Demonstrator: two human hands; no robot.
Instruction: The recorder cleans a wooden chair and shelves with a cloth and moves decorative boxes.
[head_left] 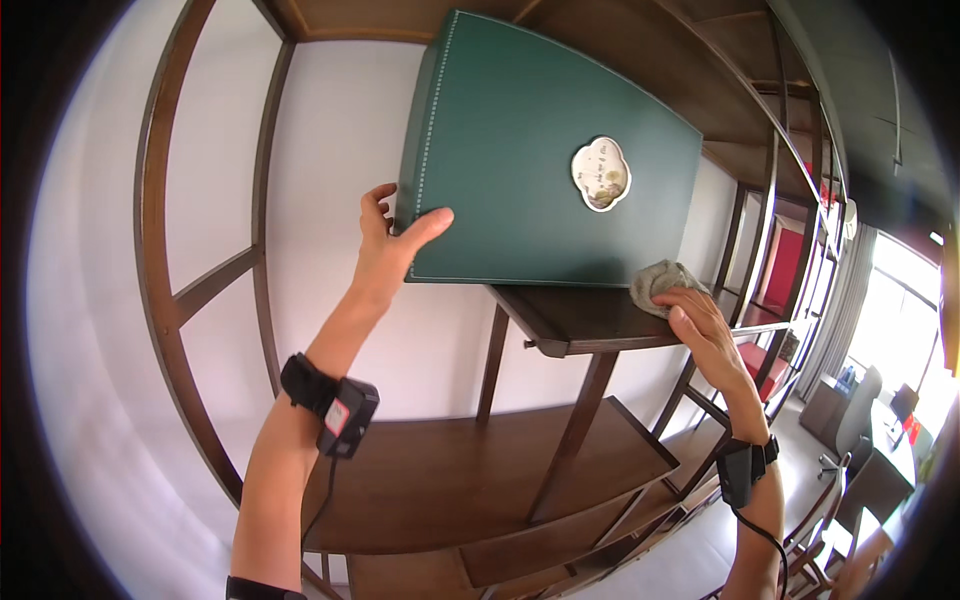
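A large dark green box [520,160] with pale stitching along its left edge stands tilted on a small dark wooden shelf [560,312]. A white flower-shaped plaque [601,174] sits on its front face. My left hand [392,240] grips the box's lower left edge, thumb on the front and fingers around the side. At the box's lower right corner, my right hand [700,325] holds a crumpled grey-green cloth [662,285] against the shelf. Part of the cloth is hidden by the fingers.
A wider brown shelf [480,465] lies below, with further shelves under it. Wooden uprights [165,250] frame the left side. Another shelf board [630,50] hangs overhead. At the far right are a grey curtain [850,290], an office chair [858,410] and desks by a bright window.
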